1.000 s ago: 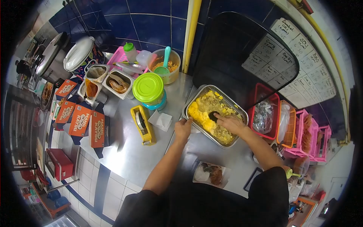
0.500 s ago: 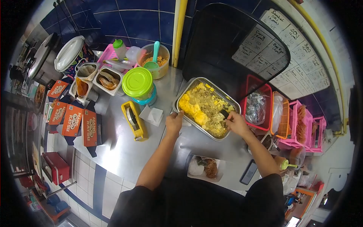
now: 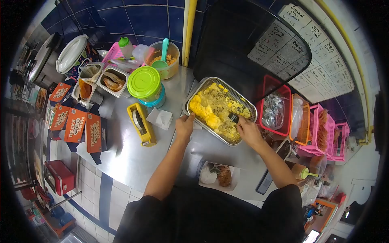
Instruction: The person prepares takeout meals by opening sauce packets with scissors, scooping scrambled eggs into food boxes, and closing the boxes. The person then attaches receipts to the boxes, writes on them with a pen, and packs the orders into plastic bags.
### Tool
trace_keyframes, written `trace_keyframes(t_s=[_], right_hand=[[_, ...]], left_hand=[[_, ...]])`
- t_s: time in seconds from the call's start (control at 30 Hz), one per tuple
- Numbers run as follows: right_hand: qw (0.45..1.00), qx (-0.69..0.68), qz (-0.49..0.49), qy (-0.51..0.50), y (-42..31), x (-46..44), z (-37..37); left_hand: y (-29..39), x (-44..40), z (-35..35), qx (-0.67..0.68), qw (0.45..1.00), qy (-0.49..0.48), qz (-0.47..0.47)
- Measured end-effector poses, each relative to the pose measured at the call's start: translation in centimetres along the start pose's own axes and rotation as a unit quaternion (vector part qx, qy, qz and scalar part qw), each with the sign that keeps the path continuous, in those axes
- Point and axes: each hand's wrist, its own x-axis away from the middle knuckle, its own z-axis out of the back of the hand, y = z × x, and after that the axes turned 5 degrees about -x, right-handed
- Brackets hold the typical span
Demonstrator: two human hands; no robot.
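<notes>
A metal tray with a perforated rim [image 3: 252, 107] holds crumbled yellow egg [image 3: 210, 117], heaped brighter along its left side. My left hand [image 3: 185, 126] pinches the tray's near left edge, thumb at the rim. My right hand [image 3: 248, 130] is closed on a utensil with a black end [image 3: 234, 117], held over the egg in the right half of the tray; its lower part is hard to make out. Nearer my body lies an open paper food box [image 3: 233, 182] containing white rice, some greens and a brown fried piece.
Left of the tray are a yellow tape dispenser [image 3: 142, 123], white paper [image 3: 160, 118] and a green-lidded tub [image 3: 144, 85]. Orange boxes [image 3: 94, 131] stand further left. A red basket [image 3: 283, 125] is at the right, a phone [image 3: 265, 182] nearer. A dark mesh cover [image 3: 243, 44] rises behind.
My right hand has moved the black-ended utensil a little left over the egg. My left hand stays at the tray edge. The view has shifted slightly.
</notes>
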Motion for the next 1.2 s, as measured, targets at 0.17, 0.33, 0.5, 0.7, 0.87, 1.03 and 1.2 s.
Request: trace_keyframes(t_s=[0.17, 0.33, 0.5, 0.7, 0.87, 1.03, 1.2], right_hand=[[0.994, 0.092, 0.052, 0.002, -0.3, -1.5, -2.8], [0.969, 0.186, 0.108, -0.121, -1.7, -2.1, -2.3], [0.97, 0.171, 0.113, -0.131, -1.2, -1.5, -2.3], [0.912, -0.273, -0.218, -0.214, 0.7, -0.2, -0.8], [0.815, -0.467, -0.31, -0.147, 1.4, 0.0, -1.4], [0.715, -0.607, -0.339, -0.069, 1.7, 1.8, 0.1], [0.698, -0.654, -0.281, 0.078, -3.1, 9.2, 5.2]], left_hand=[[-1.4, -0.8, -0.5, 0.014, 1.0, 0.011, -0.009], [-1.2, -0.7, -0.5, 0.022, 1.0, 0.013, -0.017], [-1.2, -0.5, -0.3, -0.002, 1.0, 0.007, 0.006], [-1.6, -1.0, -0.8, 0.031, 0.999, 0.026, -0.008], [-0.8, -0.4, -0.5, 0.043, 0.999, 0.017, 0.009], [0.2, 0.2, 0.0, 0.07, 0.997, -0.01, 0.031], [0.7, 0.2, 0.7, 0.048, 0.998, -0.048, 0.019]])
